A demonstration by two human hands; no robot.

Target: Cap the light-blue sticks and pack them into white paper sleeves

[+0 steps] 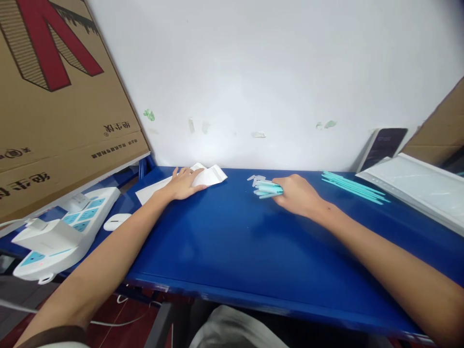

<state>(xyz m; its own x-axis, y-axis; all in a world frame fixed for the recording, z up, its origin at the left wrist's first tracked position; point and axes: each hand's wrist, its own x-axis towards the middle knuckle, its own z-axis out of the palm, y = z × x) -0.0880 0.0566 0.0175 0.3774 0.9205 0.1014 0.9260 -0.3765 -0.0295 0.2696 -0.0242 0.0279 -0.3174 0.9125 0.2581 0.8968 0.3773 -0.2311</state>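
Nearest, both forearms stretched over the blue surface, left hand flat and open pinning white packets by the wall, right hand closed around teal sticks, more sticks lying just beyond.

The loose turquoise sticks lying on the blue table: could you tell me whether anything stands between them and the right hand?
Nothing visible does: only bare blue table separates the right hand from the loose turquoise sticks.
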